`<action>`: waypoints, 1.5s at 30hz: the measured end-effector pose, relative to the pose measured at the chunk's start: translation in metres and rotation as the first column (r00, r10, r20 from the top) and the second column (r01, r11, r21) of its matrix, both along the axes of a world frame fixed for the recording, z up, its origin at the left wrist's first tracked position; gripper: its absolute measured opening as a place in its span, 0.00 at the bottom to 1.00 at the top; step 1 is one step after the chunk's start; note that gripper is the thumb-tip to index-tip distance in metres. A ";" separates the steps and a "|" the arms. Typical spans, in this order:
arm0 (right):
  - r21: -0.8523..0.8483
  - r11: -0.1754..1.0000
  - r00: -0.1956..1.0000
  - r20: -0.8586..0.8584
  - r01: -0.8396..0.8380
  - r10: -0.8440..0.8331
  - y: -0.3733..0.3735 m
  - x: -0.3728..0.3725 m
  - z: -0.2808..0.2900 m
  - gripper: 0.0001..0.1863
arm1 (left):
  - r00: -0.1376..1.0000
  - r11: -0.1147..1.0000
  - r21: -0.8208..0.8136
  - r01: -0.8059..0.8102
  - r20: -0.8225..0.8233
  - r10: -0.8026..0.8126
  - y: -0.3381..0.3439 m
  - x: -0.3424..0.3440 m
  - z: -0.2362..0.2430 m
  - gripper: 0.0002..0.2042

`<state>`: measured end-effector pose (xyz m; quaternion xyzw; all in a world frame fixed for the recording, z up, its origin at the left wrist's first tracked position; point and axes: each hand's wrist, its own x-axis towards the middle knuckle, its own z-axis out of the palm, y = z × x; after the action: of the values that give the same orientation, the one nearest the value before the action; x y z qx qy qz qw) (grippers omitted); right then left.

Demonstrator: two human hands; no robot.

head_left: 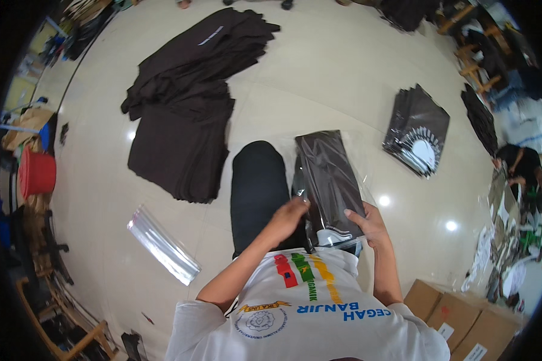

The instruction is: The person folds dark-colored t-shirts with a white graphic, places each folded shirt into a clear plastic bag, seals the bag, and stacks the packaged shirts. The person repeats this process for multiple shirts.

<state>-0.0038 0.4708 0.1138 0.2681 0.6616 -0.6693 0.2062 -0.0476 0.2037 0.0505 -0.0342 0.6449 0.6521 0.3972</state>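
Cloth (pixel 332 180), bagged, lies over the lap (pixel 259 186). I record the right hand (pixel 373 225) pinching its right edge, thumb uppermost; the left hand (pixel 289 218) curls at its left edge, hold unclear.

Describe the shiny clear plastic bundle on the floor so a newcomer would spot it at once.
Start at the large heap of dark cloth on the pale floor, upper left. Below it, left of the person's left arm, lies the long, slanted clear plastic bundle. Unlike that heap or the bagged stack at right, it looks pale and silvery, with no dark cloth showing inside.
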 end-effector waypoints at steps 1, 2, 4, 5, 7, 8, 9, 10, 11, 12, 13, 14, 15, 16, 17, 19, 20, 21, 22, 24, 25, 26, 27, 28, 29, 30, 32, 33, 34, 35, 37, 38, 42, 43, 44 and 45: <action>0.000 1.000 1.000 -0.005 0.004 -0.004 0.003 0.005 0.001 0.25 | 0.994 0.995 -0.062 -0.073 -0.089 0.067 0.007 -0.004 -0.011 0.36; 0.043 0.998 0.999 0.025 0.041 -0.043 0.005 0.009 0.002 0.25 | 0.990 0.991 0.019 -0.132 -0.048 0.133 0.020 -0.011 -0.019 0.37; -0.019 0.999 0.999 0.002 0.039 -0.039 0.011 0.017 -0.008 0.25 | 0.967 0.953 0.164 -0.256 0.042 0.252 0.042 -0.029 -0.026 0.39; -0.078 0.996 0.998 -0.042 0.041 -0.045 0.007 0.014 -0.002 0.25 | 0.960 0.949 0.154 -0.275 -0.002 0.279 0.051 -0.036 -0.030 0.40; -0.124 0.992 1.000 -0.020 0.005 -0.008 0.007 0.018 0.003 0.28 | 0.939 0.938 0.137 -0.318 -0.090 0.331 0.067 -0.043 -0.036 0.42; -0.119 0.993 1.000 -0.003 0.015 -0.016 0.011 0.022 -0.002 0.31 | 0.924 0.873 0.312 -0.375 0.057 0.377 0.070 -0.046 -0.017 0.40; -0.121 0.992 1.000 0.011 0.017 -0.016 0.014 0.028 -0.010 0.35 | 0.893 0.772 0.449 -0.451 0.215 0.396 0.071 -0.048 0.007 0.39; -0.084 0.995 0.999 0.010 0.050 -0.050 0.024 0.041 -0.040 0.43 | 0.887 0.768 0.444 -0.461 0.192 0.421 0.077 -0.049 0.007 0.39; -0.083 0.992 0.995 -0.005 0.096 -0.096 0.022 0.045 -0.049 0.45 | 0.876 0.766 0.430 -0.478 0.166 0.453 0.080 -0.050 0.004 0.39; -0.083 0.986 0.989 -0.020 0.142 -0.144 0.017 0.048 -0.052 0.47 | 0.877 0.764 0.437 -0.475 0.172 0.448 0.081 -0.053 0.003 0.38; -0.090 0.984 0.987 -0.035 0.155 -0.159 0.019 0.047 -0.053 0.45 | 0.879 0.761 0.443 -0.473 0.179 0.442 0.082 -0.056 0.003 0.37; -0.099 0.982 0.984 -0.048 0.163 -0.169 0.016 0.042 -0.048 0.42 | 0.876 0.758 0.443 -0.479 0.190 0.443 0.082 -0.057 0.001 0.36; -0.116 0.984 0.990 -0.034 0.133 -0.137 0.012 0.038 -0.031 0.40 | 0.899 0.792 0.425 -0.438 0.195 0.392 0.079 -0.058 -0.005 0.35; -0.132 0.986 0.994 -0.021 0.101 -0.104 0.009 0.035 -0.018 0.38 | 0.918 0.823 0.408 -0.395 0.201 0.341 0.076 -0.061 -0.012 0.34; -0.146 0.978 0.987 -0.047 0.147 -0.155 0.005 0.034 -0.011 0.35 | 0.935 0.851 0.393 -0.348 0.209 0.286 0.076 -0.063 -0.010 0.33; -0.177 0.956 0.963 -0.096 0.233 -0.253 -0.004 0.030 -0.002 0.28 | 0.914 0.819 0.413 -0.399 0.246 0.321 0.076 -0.065 -0.004 0.31; -0.150 0.947 0.950 -0.089 0.284 -0.300 -0.004 0.030 -0.002 0.27 | 0.903 0.800 0.424 -0.425 0.264 0.340 0.076 -0.065 0.004 0.30; -0.123 0.934 0.934 -0.083 0.335 -0.346 -0.004 0.033 -0.004 0.26 | 0.890 0.780 0.434 -0.451 0.282 0.358 0.078 -0.066 0.008 0.29; -0.097 0.918 0.916 -0.079 0.385 -0.393 -0.005 0.035 -0.005 0.25 | 0.849 0.718 0.453 -0.528 0.305 0.432 0.082 -0.067 0.004 0.25; 0.020 0.897 0.880 -0.207 0.442 -0.429 -0.013 0.038 0.001 0.22 | 0.863 0.665 0.557 -0.498 0.238 0.446 0.081 -0.066 0.016 0.24; 0.075 0.877 0.856 -0.271 0.474 -0.440 -0.017 0.040 0.002 0.21 | 0.867 0.636 0.606 -0.477 0.205 0.454 0.082 -0.066 0.023 0.23; 0.081 0.852 0.786 -0.437 0.518 -0.437 -0.019 0.044 -0.008 0.19 | 0.822 0.576 0.623 -0.528 0.206 0.531 0.088 -0.062 0.044 0.19; 0.243 0.837 0.833 -0.413 0.490 -0.368 -0.021 0.044 0.001 0.18 | 0.803 0.554 0.627 -0.548 0.208 0.558 0.092 -0.060 0.051 0.19; 0.398 0.801 0.876 -0.377 0.448 -0.302 -0.022 0.047 0.016 0.16 | 0.783 0.531 0.630 -0.566 0.210 0.585 0.095 -0.058 0.056 0.19; 0.543 0.742 0.912 -0.328 0.394 -0.245 -0.022 0.049 0.024 0.14 | 0.764 0.509 0.633 -0.583 0.213 0.609 0.097 -0.056 0.063 0.20; 0.668 0.628 0.897 -0.425 0.399 -0.119 -0.018 0.052 0.024 0.13 | 0.753 0.520 0.597 -0.611 0.235 0.614 0.098 -0.054 0.075 0.20; 0.828 0.337 0.833 -0.524 0.449 0.179 -0.010 0.058 0.024 0.11 | 0.741 0.500 0.597 -0.628 0.260 0.620 0.100 -0.049 0.092 0.20; 0.816 0.341 0.831 -0.537 0.467 0.146 -0.008 0.059 0.025 0.11 | 0.739 0.467 0.634 -0.617 0.262 0.621 0.101 -0.048 0.094 0.21; 0.804 0.345 0.829 -0.548 0.484 0.113 -0.008 0.060 0.028 0.10 | 0.732 0.457 0.641 -0.616 0.252 0.633 0.103 -0.046 0.081 0.21; 0.793 0.351 0.827 -0.556 0.498 0.082 -0.008 0.060 0.029 0.10 | 0.711 0.466 0.610 -0.641 0.244 0.660 0.102 -0.039 0.081 0.23; 0.755 0.368 0.789 -0.609 0.543 0.084 -0.008 0.063 0.028 0.09 | 0.676 0.482 0.551 -0.681 0.221 0.703 0.102 -0.026 0.093 0.27; 0.751 0.371 0.783 -0.615 0.546 0.093 -0.010 0.067 0.030 0.08 | 0.727 0.537 0.564 -0.627 0.178 0.663 0.098 -0.020 0.105 0.31; 0.657 0.611 0.886 -0.425 0.442 -0.184 -0.020 0.067 0.025 0.06 | 0.738 0.587 0.518 -0.623 0.141 0.659 0.092 -0.012 0.090 0.33; 0.484 0.746 0.859 -0.459 0.458 -0.229 -0.021 0.065 0.016 0.06 | 0.731 0.605 0.476 -0.638 0.129 0.670 0.091 -0.015 0.080 0.34; 0.288 0.844 0.831 -0.481 0.452 -0.281 -0.025 0.061 0.007 0.05 | 0.725 0.622 0.434 -0.652 0.116 0.679 0.090 -0.019 0.070 0.35; 0.106 0.900 0.808 -0.494 0.422 -0.321 -0.028 0.061 0.000 0.06 | 0.770 0.650 0.441 -0.618 0.176 0.613 0.086 -0.024 0.060 0.36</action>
<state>0.0575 0.4427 0.1141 0.2452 0.6927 -0.6670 -0.1233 -0.0714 0.2898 0.1109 -0.1559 0.4124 0.8847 0.1515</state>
